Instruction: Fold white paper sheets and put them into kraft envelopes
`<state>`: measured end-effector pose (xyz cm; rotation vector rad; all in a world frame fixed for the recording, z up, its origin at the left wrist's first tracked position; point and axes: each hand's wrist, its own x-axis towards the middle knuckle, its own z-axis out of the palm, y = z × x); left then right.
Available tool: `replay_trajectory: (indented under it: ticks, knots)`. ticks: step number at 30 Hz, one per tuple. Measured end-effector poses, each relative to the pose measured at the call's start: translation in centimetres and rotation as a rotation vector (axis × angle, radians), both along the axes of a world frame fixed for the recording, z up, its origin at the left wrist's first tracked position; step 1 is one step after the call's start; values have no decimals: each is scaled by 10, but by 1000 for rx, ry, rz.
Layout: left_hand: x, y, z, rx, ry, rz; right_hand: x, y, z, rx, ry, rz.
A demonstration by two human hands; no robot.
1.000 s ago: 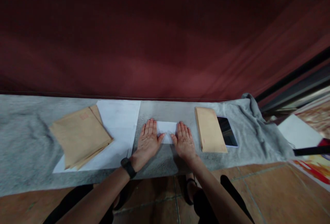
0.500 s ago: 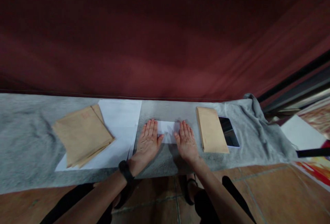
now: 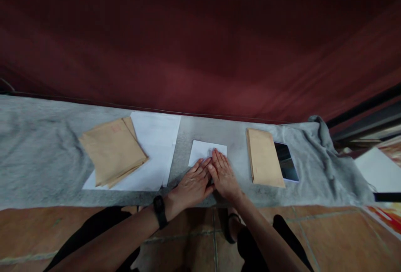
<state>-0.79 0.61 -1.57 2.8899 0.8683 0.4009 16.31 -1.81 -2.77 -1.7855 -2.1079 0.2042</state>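
A small folded white paper (image 3: 200,148) lies flat on the grey cloth (image 3: 216,125) in front of me. My left hand (image 3: 194,181), palm down with fingers stretched out, rests over the paper's near edge. Beside it my right hand (image 3: 223,175) lies flat too, its fingertips on the paper and its fingers touching those of the left. Both hands press from above and grasp nothing. Part of the paper's near side is hidden under them.
To the left, brown envelopes (image 3: 114,148) lie fanned on white sheets (image 3: 159,138). A stack of brown envelopes (image 3: 266,157) lies at right, partly over a dark phone (image 3: 285,161). A dark red cloth (image 3: 200,54) rises behind. Tiled floor (image 3: 175,242) shows below.
My hands have come together at the paper's near edge; before, they lay apart at its two sides. More of the paper's far part now shows. The whole view has shifted slightly.
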Motion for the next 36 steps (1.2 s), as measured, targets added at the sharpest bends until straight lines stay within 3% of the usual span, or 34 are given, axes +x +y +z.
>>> replay_trajectory:
  ticks: [12, 25, 31, 36]
  knots:
    - [-13, 0, 1, 26, 30, 68, 17, 1, -1, 45, -161, -52]
    - [-12, 39, -5, 9, 51, 394, 26, 6, -5, 13, -174, -191]
    - [-7, 49, 0, 39, 44, 475, 27, 8, -1, 2, -174, -241]
    - [11, 44, 7, 61, 17, 379, 25, 14, 7, -1, -131, -320]
